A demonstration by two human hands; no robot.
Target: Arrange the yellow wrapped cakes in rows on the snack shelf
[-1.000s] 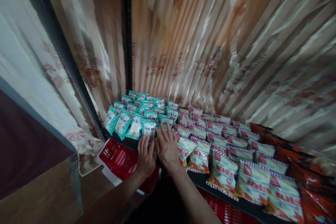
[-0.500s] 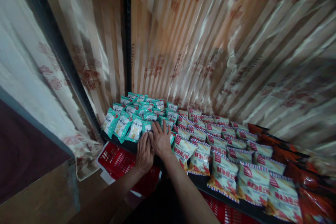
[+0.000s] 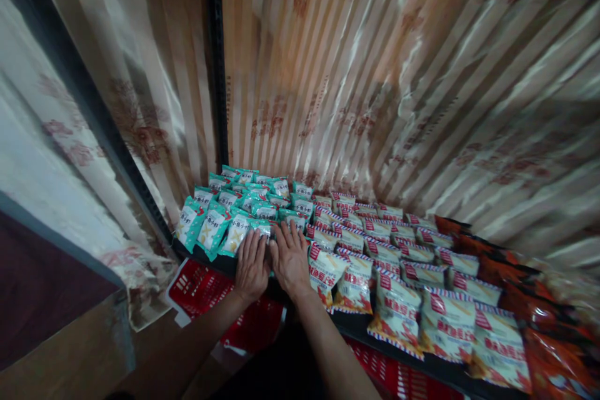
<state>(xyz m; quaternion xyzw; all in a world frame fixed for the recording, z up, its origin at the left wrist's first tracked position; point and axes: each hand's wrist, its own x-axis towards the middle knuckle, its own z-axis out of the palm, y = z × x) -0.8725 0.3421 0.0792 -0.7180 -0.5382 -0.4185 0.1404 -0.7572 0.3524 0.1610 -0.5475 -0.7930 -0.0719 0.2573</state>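
Note:
My left hand lies with fingers stretched over a teal-and-white snack bag in the front row. Just to its right, my right hand rests, fingers extended, on another teal snack bag. Neither hand is wrapped round anything. Part of the front bags is hidden under the fingers. Several more teal snack bags stand in rows to the left and behind. White-and-red snack bags with striped edges begin close to the right hand.
The bags sit on a dark shelf with black metal posts at its corner. Red plastic baskets are below it. Orange-and-black bags fill the right end. A striped curtain hangs behind.
My hands have drawn slightly apart, with the left fingers now straighter on the front bag. The view has shifted a little, so the shelf appears further left.

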